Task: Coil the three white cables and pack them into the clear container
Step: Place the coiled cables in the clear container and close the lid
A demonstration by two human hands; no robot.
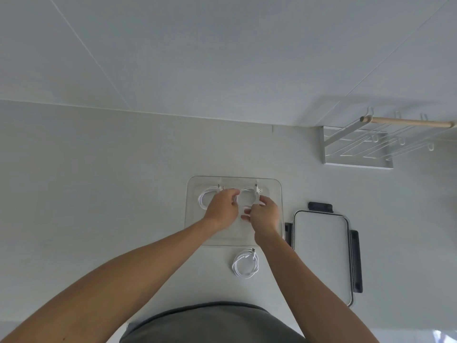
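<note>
Head view shows us the second coiled cable (247, 196) held over the right half of the clear container (278, 194), its connector end pointing toward the far wall. Our left hand (222, 209) pinches the coil's left edge with curled fingers, and our right hand (263, 214) pinches its near-right edge, so the loop lies just beyond both sets of fingertips, between the hands. The first coiled cable (206, 198) already lies in the container's far-left part, just left of our left hand. The third coiled cable (245, 266) rests on the counter (99, 194) just near of the container, below our right forearm, so we judge the right hand the closer one to fetch it. The lid (321, 256) lies to the right, beside the container.
</note>
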